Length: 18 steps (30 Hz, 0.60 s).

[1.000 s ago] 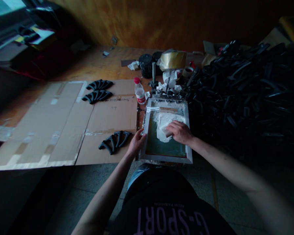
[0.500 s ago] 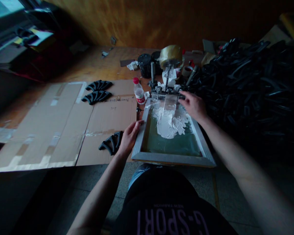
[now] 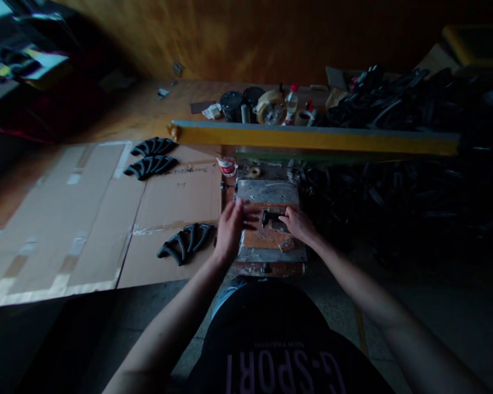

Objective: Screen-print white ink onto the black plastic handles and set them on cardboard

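Fingers (image 3: 286,214) of the right hand (image 3: 299,224) pinch one end of a small black part (image 3: 268,218) in the head view, above the middle of a worn board (image 3: 267,191), though I cannot tell if the two touch. The left hand (image 3: 230,230) is open just beside the part's other end, near a row of curved black parts (image 3: 176,247) on cardboard (image 3: 181,197). Behind both hands, a big frame (image 3: 312,140) with a yellow edge is up in the air by the board's back.
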Tool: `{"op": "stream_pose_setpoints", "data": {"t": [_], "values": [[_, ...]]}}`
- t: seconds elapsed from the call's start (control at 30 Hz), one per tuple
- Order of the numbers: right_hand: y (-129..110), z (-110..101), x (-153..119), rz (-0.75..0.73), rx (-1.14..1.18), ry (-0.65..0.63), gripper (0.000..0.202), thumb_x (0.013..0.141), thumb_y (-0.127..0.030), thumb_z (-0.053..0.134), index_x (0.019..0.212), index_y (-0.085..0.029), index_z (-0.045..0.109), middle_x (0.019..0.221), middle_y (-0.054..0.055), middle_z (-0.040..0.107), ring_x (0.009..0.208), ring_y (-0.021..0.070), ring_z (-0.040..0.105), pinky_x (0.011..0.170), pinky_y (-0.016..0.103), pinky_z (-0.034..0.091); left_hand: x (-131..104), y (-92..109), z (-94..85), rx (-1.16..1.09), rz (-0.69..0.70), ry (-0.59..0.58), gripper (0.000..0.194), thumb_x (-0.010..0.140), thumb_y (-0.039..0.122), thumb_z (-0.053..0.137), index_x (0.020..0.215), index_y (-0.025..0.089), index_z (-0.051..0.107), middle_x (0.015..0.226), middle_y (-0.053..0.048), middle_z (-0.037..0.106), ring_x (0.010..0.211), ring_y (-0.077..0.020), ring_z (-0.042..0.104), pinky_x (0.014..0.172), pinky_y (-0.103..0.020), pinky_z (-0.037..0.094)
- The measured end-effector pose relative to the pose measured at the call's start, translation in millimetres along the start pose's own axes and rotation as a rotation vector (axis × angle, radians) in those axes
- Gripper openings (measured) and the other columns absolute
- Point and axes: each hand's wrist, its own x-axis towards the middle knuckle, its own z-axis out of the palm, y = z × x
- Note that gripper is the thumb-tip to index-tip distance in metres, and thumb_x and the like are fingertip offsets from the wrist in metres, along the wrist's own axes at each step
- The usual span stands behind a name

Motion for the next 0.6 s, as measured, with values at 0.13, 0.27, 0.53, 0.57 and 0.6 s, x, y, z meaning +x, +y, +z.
{"op": "stream_pose_setpoints", "data": {"t": [0.13, 0.27, 0.53, 0.57, 0.6], "values": [[-47.8, -4.7, -24.2, -0.181, 0.175, 0.040, 0.013, 0.096, -0.030, 0.051, 0.092, -0.020, 0.058, 0.090, 0.009, 0.066, 0.086, 0.0206, 0.061, 0.072, 0.030, 0.045, -36.2, -66.3, -2.4, -0.064, -0.382, -0.082, 0.062, 0.080, 0.066, 0.057, 0.116, 0.016, 0.057, 0.118, -0.016, 0.067, 0.101, -0.0281, 0.067, 0.066, -0.033, 0.058], [-28.7, -6.3, -32.1, -0.376, 0.275, -0.022, 0.010, 0.093, -0.018, 0.053, 0.090, -0.022, 0.061, 0.092, 0.004, 0.067, 0.092, 0.0170, 0.061, 0.082, 0.028, 0.045, -41.1, -79.9, -64.2, -0.072, -0.315, 0.145, 0.056, 0.078, 0.064, 0.059, 0.106, 0.015, 0.058, 0.107, -0.013, 0.070, 0.090, -0.0254, 0.070, 0.065, -0.033, 0.058], [134.3, -12.1, -28.7, 0.278, -0.060, -0.321, 0.072, 0.075, -0.006, 0.062, 0.143, -0.021, 0.044, 0.109, 0.014, 0.070, 0.093, 0.0271, 0.067, 0.080, 0.038, 0.049, -33.3, -102.2, -251.4, 0.671, -0.455, 0.671, 0.045, 0.087, 0.047, 0.040, 0.098, 0.009, 0.062, 0.049, -0.005, 0.055, 0.045, -0.0265, 0.061, 0.048, -0.039, 0.052], [139.1, -13.2, -28.9, 0.269, -0.040, -0.315, 0.074, 0.075, -0.006, 0.061, 0.144, -0.023, 0.042, 0.112, 0.013, 0.069, 0.095, 0.0267, 0.067, 0.082, 0.037, 0.049, -31.9, -103.5, -258.9, 0.731, -0.448, 0.654, 0.045, 0.084, 0.047, 0.043, 0.095, 0.008, 0.064, 0.042, -0.003, 0.048, 0.039, -0.0278, 0.056, 0.044, -0.040, 0.049], [140.2, -15.8, -28.1, 0.247, -0.014, -0.270, 0.075, 0.075, -0.007, 0.062, 0.144, -0.025, 0.043, 0.115, 0.012, 0.068, 0.098, 0.0264, 0.067, 0.084, 0.037, 0.049, -30.0, -103.1, -263.3, 0.756, -0.419, 0.619, 0.044, 0.081, 0.047, 0.047, 0.092, 0.008, 0.065, 0.037, -0.001, 0.042, 0.035, -0.0284, 0.052, 0.042, -0.041, 0.046]]}}
